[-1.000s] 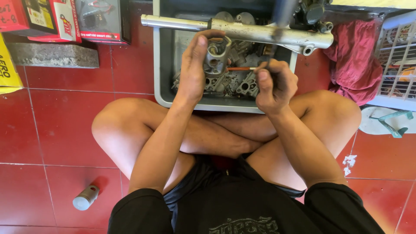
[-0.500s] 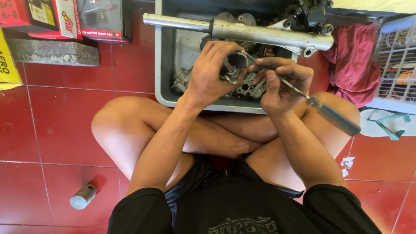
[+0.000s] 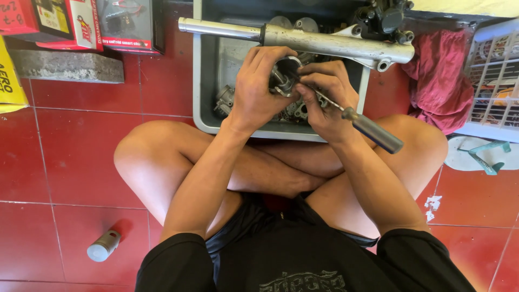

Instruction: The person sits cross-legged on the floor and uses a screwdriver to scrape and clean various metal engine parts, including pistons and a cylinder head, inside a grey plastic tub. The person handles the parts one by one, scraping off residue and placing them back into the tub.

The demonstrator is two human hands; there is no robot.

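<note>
1. Grey parts tray (image 3: 201,81) on red tiled floor (image 3: 70,157), long silver fork tube (image 3: 324,43) balanced across its rim: risk of rolling off if knocked by an elbow.
2. Left hand (image 3: 254,92) wrapped tight around small round metal part (image 3: 285,75), held above tray: risk of drop among loose parts if grip slackens.
3. Right hand (image 3: 324,100) closed on screwdriver (image 3: 357,121), tip at part: risk of slip into left fingers under hard push.
</note>
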